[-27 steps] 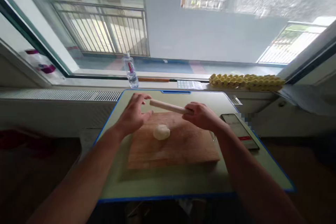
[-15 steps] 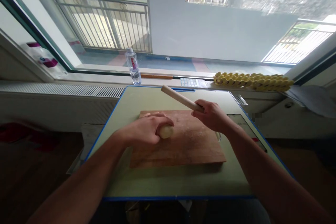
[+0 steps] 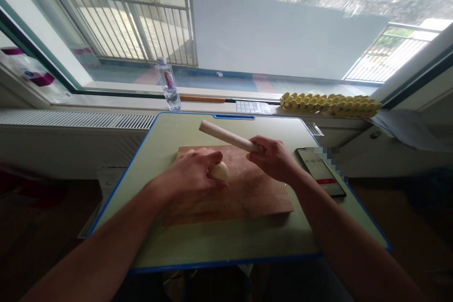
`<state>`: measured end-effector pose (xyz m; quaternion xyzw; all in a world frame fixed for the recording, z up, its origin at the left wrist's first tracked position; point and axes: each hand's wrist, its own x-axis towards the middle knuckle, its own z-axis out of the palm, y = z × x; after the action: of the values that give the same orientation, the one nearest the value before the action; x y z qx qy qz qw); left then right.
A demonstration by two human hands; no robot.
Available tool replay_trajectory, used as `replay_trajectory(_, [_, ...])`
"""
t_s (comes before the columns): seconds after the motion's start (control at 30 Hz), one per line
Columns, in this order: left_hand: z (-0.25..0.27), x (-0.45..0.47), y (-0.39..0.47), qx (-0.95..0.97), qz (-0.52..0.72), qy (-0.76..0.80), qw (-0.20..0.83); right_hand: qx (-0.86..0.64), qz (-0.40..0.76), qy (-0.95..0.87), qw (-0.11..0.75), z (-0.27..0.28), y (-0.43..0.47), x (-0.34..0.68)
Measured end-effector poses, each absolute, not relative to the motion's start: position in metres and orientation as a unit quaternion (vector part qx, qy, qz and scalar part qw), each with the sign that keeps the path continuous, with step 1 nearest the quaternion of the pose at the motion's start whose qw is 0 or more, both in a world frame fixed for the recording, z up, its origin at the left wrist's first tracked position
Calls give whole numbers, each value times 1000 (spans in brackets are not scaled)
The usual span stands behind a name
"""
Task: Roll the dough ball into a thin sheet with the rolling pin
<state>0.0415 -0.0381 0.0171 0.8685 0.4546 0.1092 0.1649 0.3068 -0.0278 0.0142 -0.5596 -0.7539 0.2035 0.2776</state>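
Note:
My left hand (image 3: 193, 169) is closed around a pale, round dough ball (image 3: 218, 171), thumb and fingers curled at its sides. It is over the left part of a wooden cutting board (image 3: 244, 200). In my right hand (image 3: 272, 155) is one end of a plain wooden rolling pin (image 3: 226, 137); its free end points left and away from me, raised above the board's far edge. The pin and the dough ball are apart. Faint pale traces, perhaps flour, show on the board. My left hand covers the board's left part.
Under the board is a light green table (image 3: 198, 247) with a blue rim. A phone (image 3: 320, 172) lies to the right of my right wrist. Along the windowsill are a water bottle (image 3: 169, 87), a card with a grid (image 3: 251, 107) and yellow egg trays (image 3: 329, 105). A large jug (image 3: 33, 74) stands far left.
The view has shifted, so most things appear farther left, and more of the phone shows. The dough ball stays in my left hand, whose fingers have shifted slightly. My right hand keeps the rolling pin raised.

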Motion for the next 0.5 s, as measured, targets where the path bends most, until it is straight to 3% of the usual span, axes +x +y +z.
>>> replay_trajectory(0.17, [15,42,-38,860,125,457,188,-531,226,-761,295,16,-29,310])
replay_trajectory(0.33, [26,1,-18,823,131,470,290,-521,241,-776,262,18,-30,317])
replay_trajectory(0.4, [32,-20,-9,786,206,506,288,-519,220,-792,235,19,-32,317])
replay_trajectory(0.5, [38,-27,-9,677,437,550,219,-500,173,-825,196,22,-37,310])
